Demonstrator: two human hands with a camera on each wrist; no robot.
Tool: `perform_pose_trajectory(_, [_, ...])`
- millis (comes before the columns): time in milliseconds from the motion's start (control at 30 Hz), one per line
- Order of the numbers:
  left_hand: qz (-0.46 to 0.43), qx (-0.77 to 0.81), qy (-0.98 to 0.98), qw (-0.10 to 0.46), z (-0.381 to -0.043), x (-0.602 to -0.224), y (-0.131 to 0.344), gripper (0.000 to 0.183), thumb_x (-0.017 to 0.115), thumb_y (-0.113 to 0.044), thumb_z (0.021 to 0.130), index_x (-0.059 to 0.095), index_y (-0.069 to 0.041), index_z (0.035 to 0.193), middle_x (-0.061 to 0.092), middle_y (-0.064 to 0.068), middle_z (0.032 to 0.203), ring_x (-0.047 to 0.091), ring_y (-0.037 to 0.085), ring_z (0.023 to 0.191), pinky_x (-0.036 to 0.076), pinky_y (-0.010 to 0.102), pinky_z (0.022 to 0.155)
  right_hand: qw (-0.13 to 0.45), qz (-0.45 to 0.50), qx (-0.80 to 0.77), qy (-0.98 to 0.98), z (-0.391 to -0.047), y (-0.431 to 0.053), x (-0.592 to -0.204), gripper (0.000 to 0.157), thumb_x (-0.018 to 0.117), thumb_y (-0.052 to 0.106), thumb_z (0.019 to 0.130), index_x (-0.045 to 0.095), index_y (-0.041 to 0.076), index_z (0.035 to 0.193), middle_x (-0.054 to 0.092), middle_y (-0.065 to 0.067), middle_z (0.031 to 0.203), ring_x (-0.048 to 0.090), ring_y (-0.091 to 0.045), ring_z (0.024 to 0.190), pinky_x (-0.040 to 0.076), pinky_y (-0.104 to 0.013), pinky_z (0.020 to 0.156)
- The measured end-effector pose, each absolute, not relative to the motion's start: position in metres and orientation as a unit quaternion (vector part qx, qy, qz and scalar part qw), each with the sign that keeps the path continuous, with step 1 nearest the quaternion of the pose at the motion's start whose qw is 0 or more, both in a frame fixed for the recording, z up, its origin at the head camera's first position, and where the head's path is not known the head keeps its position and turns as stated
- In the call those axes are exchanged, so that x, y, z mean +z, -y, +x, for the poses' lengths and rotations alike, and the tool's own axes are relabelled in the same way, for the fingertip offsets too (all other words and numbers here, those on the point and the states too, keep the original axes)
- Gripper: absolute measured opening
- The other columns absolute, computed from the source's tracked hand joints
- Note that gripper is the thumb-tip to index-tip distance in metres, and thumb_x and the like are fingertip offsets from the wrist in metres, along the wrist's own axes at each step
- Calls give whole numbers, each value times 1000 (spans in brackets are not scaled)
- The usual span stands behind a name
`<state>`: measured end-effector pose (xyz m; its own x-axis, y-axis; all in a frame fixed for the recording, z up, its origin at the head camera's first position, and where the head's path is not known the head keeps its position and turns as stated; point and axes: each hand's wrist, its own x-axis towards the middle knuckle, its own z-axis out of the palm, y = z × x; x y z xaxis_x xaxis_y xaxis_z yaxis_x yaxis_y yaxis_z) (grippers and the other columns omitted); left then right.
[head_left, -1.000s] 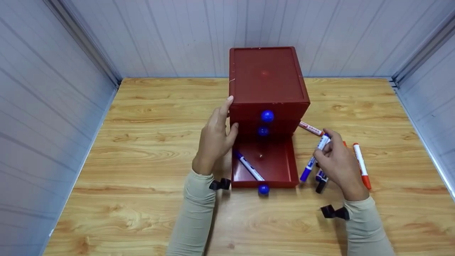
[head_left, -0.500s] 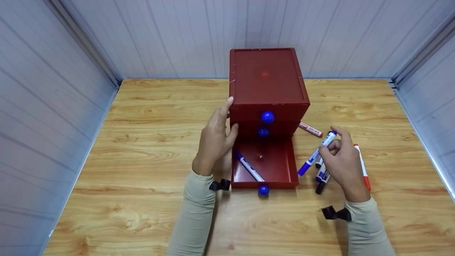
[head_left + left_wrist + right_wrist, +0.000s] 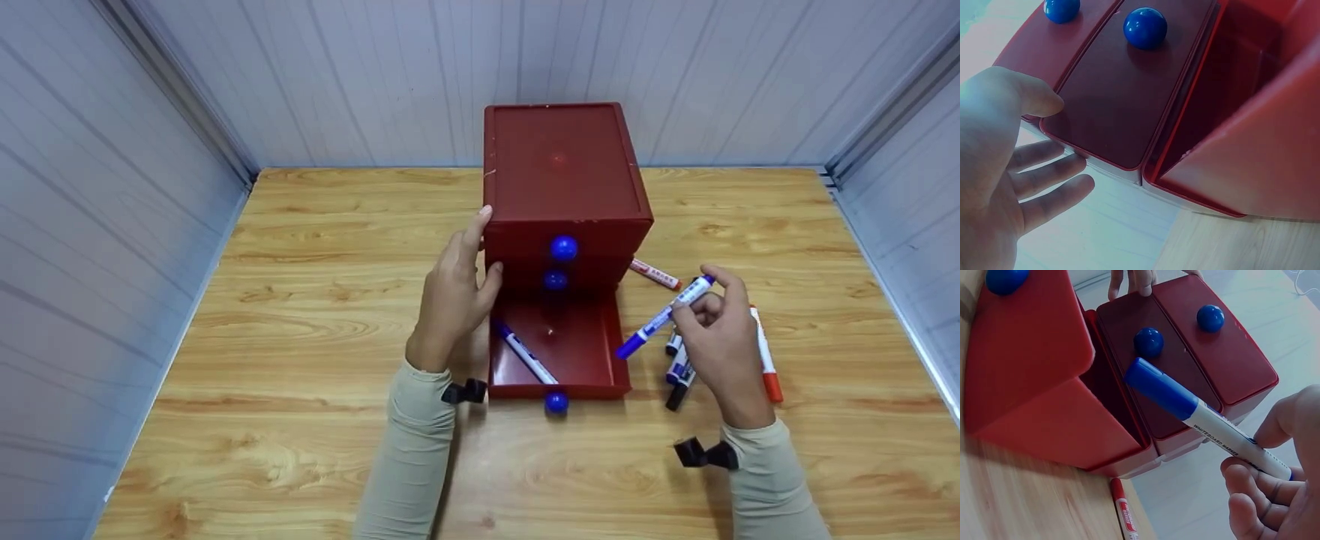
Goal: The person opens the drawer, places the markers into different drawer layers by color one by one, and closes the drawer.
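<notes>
A dark red drawer cabinet [image 3: 562, 169] with blue ball knobs stands on the table, its bottom drawer [image 3: 585, 349] pulled out. One blue-capped marker [image 3: 527, 354] lies slanted inside that drawer. My left hand [image 3: 454, 292] rests along the cabinet's left side; in the left wrist view its thumb touches the front edge and the other fingers are spread, fairly straight. Between thumb and fingers my right hand [image 3: 720, 334] pinches a blue whiteboard marker [image 3: 1219, 433]. In the head view the marker's blue cap reaches the drawer's right wall, apparently above it.
Several markers lie right of the drawer: a black-capped one [image 3: 679, 391], a blue one [image 3: 677, 367] and an orange-red one [image 3: 766, 360] partly behind the right hand. A red marker [image 3: 655, 274] lies beside the cabinet. Panel walls [image 3: 375, 82] border the wooden table [image 3: 315, 330].
The right hand has lifted the blue marker off the group, and its capped end has swung left and up to the drawer's right wall. The left hand stays in place.
</notes>
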<state>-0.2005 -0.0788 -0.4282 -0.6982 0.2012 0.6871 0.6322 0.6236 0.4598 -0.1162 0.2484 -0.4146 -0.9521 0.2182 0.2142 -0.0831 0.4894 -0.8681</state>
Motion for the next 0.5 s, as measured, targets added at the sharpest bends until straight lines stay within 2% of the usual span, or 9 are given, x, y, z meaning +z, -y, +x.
perform_pose_trajectory(200, [-247,-364,846,300,-200,-428,78,71,64,-11,93,31,-19,155,61,14,121,63,26,109,54,39,90,141,-38,520,841,-116,-246,-416,56,63,9,96,38,11,146,64,-10,81,56,-15,67,43,-22,54])
perform_pose_trajectory(500, [-245,-362,846,303,-201,-428,79,70,64,-11,93,31,-19,155,61,13,118,63,24,108,55,38,87,172,-25,544,821,-118,-239,-423,50,66,-1,91,44,4,136,65,-13,80,61,-13,65,47,-20,54])
